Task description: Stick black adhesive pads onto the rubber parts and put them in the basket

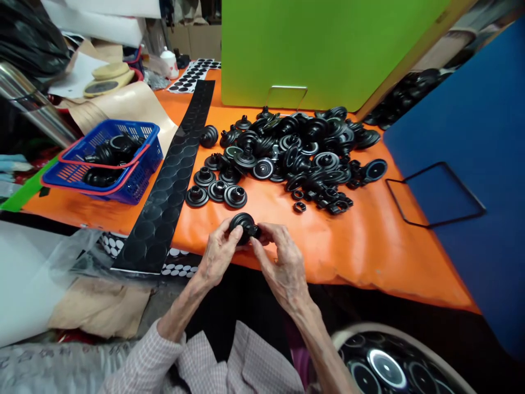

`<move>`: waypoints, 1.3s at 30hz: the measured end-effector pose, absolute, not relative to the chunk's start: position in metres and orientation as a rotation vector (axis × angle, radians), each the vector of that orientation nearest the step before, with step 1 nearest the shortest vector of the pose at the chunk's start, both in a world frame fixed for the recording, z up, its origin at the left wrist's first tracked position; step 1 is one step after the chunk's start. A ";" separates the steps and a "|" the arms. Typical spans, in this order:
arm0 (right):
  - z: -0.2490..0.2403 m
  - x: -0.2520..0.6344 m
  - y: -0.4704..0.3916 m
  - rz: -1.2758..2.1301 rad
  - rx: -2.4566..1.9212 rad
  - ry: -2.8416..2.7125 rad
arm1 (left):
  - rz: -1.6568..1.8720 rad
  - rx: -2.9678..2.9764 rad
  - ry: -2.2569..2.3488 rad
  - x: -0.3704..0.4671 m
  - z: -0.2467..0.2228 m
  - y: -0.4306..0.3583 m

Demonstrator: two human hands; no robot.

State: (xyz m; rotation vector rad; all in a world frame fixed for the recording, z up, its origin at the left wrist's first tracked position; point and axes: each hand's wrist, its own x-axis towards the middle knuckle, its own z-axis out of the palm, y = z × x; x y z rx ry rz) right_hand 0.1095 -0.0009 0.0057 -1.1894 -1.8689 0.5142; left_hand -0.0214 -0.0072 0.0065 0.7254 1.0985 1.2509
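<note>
A person's left hand (216,253) is gripping a black part (241,221) by its round edge, while the right hand (283,260) is pinching its narrow end. Both are holding it above an orange table (353,246), near the front edge. Beyond, similar parts are lying in a pile (295,145), with nuts (300,207) sitting at its near side. Leftward, a black strip (162,191) is running beside a blue basket (139,189).
</note>
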 end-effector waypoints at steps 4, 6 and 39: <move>0.002 0.108 -0.005 0.529 -1.211 -1.890 | 1.227 0.765 1.104 -0.023 0.005 -0.008; 0.004 0.109 -0.008 0.641 -1.220 -1.835 | 1.223 0.733 1.067 -0.025 0.005 -0.009; -0.001 0.175 0.132 -0.146 -1.548 -2.209 | 1.216 1.385 1.955 -0.039 0.000 0.052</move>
